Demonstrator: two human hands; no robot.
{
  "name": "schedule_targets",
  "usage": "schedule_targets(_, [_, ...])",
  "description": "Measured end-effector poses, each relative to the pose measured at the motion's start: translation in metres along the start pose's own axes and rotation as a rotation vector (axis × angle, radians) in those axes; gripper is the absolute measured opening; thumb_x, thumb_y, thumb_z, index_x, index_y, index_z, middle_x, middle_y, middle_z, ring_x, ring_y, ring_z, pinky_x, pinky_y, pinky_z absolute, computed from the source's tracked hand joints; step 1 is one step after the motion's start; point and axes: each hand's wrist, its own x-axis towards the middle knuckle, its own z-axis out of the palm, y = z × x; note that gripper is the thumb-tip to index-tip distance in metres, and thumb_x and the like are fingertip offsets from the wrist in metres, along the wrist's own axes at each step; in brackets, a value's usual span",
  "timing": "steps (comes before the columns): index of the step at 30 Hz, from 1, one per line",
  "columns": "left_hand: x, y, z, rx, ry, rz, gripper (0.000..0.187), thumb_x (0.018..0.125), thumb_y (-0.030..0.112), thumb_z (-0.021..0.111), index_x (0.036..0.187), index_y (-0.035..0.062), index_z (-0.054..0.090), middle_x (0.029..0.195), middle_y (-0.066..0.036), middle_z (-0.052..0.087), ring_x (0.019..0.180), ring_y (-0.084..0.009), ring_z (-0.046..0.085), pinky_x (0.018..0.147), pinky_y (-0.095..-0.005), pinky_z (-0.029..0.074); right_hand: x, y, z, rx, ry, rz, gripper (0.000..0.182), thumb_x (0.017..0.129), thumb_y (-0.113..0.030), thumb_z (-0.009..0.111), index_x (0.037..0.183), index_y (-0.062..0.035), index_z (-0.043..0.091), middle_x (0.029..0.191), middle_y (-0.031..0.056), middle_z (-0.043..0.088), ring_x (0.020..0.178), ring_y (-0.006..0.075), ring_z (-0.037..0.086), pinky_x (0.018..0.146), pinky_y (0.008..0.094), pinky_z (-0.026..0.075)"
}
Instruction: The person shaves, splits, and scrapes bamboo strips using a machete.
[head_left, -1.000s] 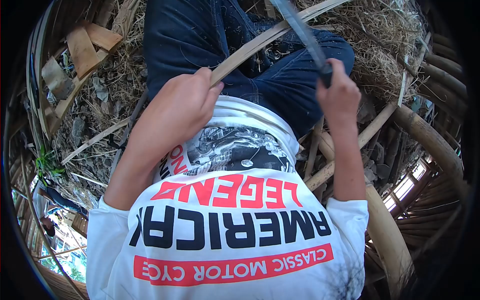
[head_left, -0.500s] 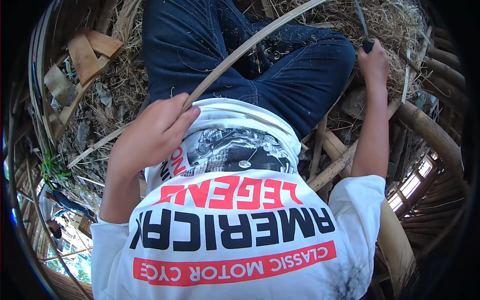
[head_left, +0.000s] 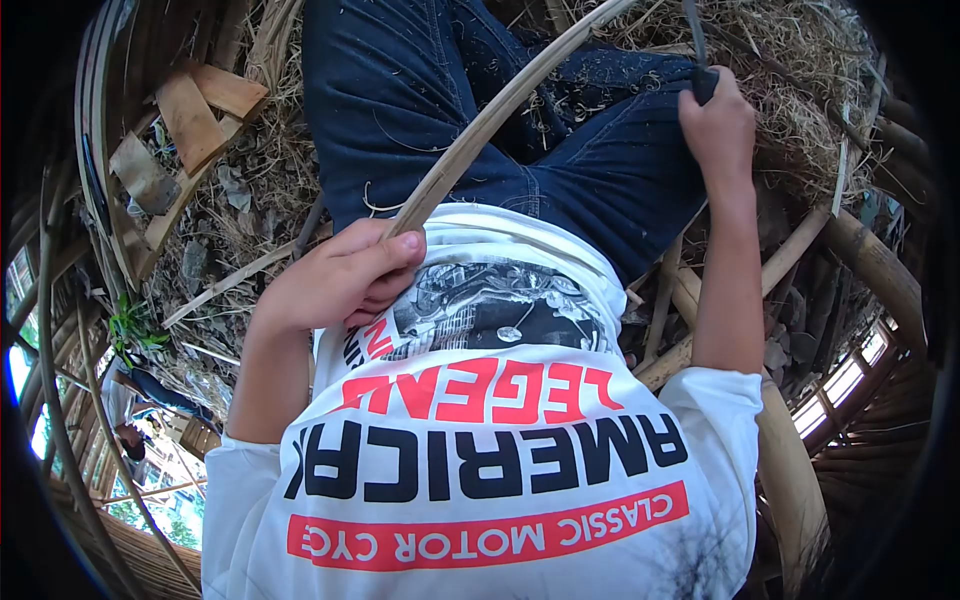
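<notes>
My left hand is closed around the near end of a long, pale bamboo strip, with the thumb on top. The strip slants up and right across my lap and leaves the view at the top edge. In my right hand is the black handle of a knife, held beyond my right knee. Its narrow grey blade points up and is cut off by the frame, close to the strip's far end. Thin curled shavings lie scattered on my dark jeans.
A heap of fine shavings covers the ground at the upper right. Flat wooden pieces lie at the upper left. Thick bamboo poles run along the right side. Another person appears in the background at the lower left.
My right hand has moved left and slightly up with the knife. My left hand and the bamboo strip's near end sit slightly lower and farther right in view; the whole view has shifted a little.
</notes>
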Motion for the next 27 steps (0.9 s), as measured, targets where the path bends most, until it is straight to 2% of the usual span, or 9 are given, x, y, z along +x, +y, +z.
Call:
schedule_targets(5, [0.013,0.004,0.004,-0.046,0.024,-0.023,0.033,0.106,0.035,0.045,0.083,0.0121,0.043,0.059,0.009,0.031,0.047,-0.0020,0.026,0.040,-0.0212,0.024,-0.081,-0.049,-0.010,0.263,-0.028,-0.235,0.032,0.082,-0.021,0.071,0.107,-0.0056,0.058,0.076,0.0188,0.070,0.072,0.0381,0.070,0.063,0.0471,0.056])
schedule_targets(7, [0.017,0.005,0.003,0.017,0.041,-0.047,0.035,0.103,0.038,0.054,0.081,0.0111,0.046,0.060,0.008,0.036,0.051,-0.0018,0.033,0.043,-0.0218,0.028,-0.109,-0.070,-0.017,0.390,-0.080,-0.306,0.033,0.081,-0.021,0.075,0.104,-0.0054,0.058,0.075,0.0165,0.068,0.068,0.0359,0.069,0.059,0.0440,0.055])
schedule_targets(11, [0.022,0.004,0.009,0.256,0.090,0.045,0.030,0.097,0.036,0.063,0.088,0.0109,0.049,0.063,0.008,0.041,0.052,-0.0015,0.037,0.045,-0.0204,0.030,-0.140,-0.096,-0.026,0.551,-0.200,-0.391,0.036,0.077,-0.018,0.078,0.104,-0.0055,0.059,0.078,0.0153,0.068,0.069,0.0331,0.069,0.060,0.0411,0.054])
schedule_targets(13, [0.027,-0.001,0.011,0.524,0.149,0.177,0.033,0.094,0.036,0.068,0.086,0.0086,0.051,0.072,0.004,0.052,0.067,-0.0034,0.049,0.059,-0.0215,0.040,-0.148,-0.100,-0.029,0.551,-0.241,-0.419,0.039,0.074,-0.017,0.079,0.105,-0.0056,0.058,0.079,0.0144,0.068,0.069,0.0323,0.069,0.060,0.0402,0.054])
schedule_targets(14, [0.023,0.009,0.021,0.586,0.190,0.157,0.032,0.095,0.033,0.066,0.089,0.0028,0.057,0.078,0.001,0.056,0.079,-0.0061,0.050,0.071,-0.0246,0.043,-0.149,-0.102,-0.030,0.548,-0.280,-0.446,0.042,0.072,-0.015,0.079,0.106,-0.0058,0.058,0.080,0.0136,0.069,0.070,0.0314,0.069,0.061,0.0394,0.054])
schedule_targets(18, [0.038,-0.011,0.026,0.444,0.327,0.278,0.033,0.101,0.027,0.055,0.098,-0.0048,0.063,0.076,0.001,0.053,0.074,-0.0080,0.047,0.067,-0.0273,0.042,-0.140,-0.097,-0.029,0.334,-0.252,-0.493,0.047,0.064,-0.011,0.080,0.105,-0.0067,0.057,0.080,0.0099,0.067,0.072,0.0269,0.069,0.062,0.0369,0.054])
schedule_targets(22, [0.033,0.000,0.031,0.502,0.332,0.222,0.034,0.102,0.028,0.052,0.096,-0.0040,0.063,0.074,0.002,0.053,0.070,-0.0081,0.046,0.063,-0.0277,0.040,-0.131,-0.091,-0.030,0.213,-0.194,-0.552,0.042,0.064,-0.011,0.079,0.099,-0.0085,0.055,0.074,0.0069,0.063,0.068,0.0247,0.068,0.058,0.0372,0.053])
schedule_targets(25, [0.034,-0.002,0.028,0.552,0.347,0.173,0.034,0.103,0.029,0.052,0.098,-0.0038,0.061,0.073,0.002,0.052,0.067,-0.0081,0.044,0.060,-0.0279,0.038,-0.128,-0.089,-0.031,0.140,-0.165,-0.547,0.041,0.065,-0.011,0.079,0.098,-0.0085,0.055,0.075,0.0071,0.063,0.069,0.0253,0.068,0.058,0.0371,0.053])
schedule_targets(27, [0.036,-0.008,0.024,0.515,0.331,0.268,0.034,0.103,0.028,0.050,0.101,-0.0048,0.059,0.073,0.000,0.052,0.068,-0.0088,0.044,0.062,-0.0280,0.039,-0.123,-0.083,-0.032,0.108,-0.188,-0.488,0.041,0.066,-0.009,0.078,0.101,-0.0092,0.056,0.079,0.0089,0.066,0.071,0.0283,0.068,0.060,0.0391,0.053])
